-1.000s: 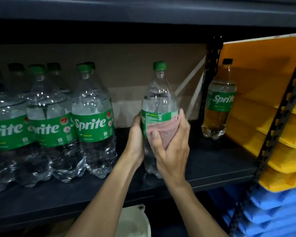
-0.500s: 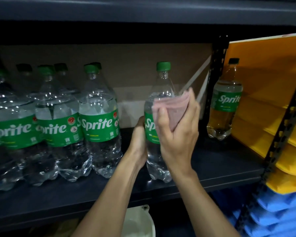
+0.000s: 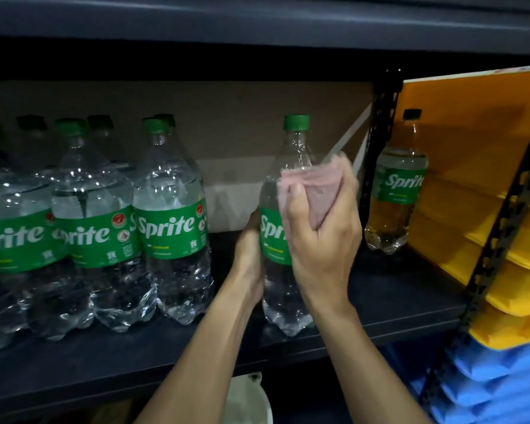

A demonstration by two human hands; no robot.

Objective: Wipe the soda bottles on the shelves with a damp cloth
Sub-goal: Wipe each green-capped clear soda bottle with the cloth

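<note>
At the centre of the frame we steady a Sprite bottle (image 3: 288, 289) upright on the dark shelf board (image 3: 104, 359). Our left hand (image 3: 251, 261) curls round its lower left side. Our right hand (image 3: 322, 240) clamps a folded pink cloth (image 3: 315, 185) against its shoulder, above the green label. More Sprite bottles (image 3: 172, 228) crowd the left of the frame. A lone bottle (image 3: 398, 191) stands at right, past a black perforated upright (image 3: 380, 142). Brown cardboard (image 3: 227, 123) backs the dim bay beneath an upper shelf (image 3: 257, 22). Yellow padded envelopes (image 3: 502, 240) stack at far right, with blue envelopes (image 3: 487, 377) below them.
</note>
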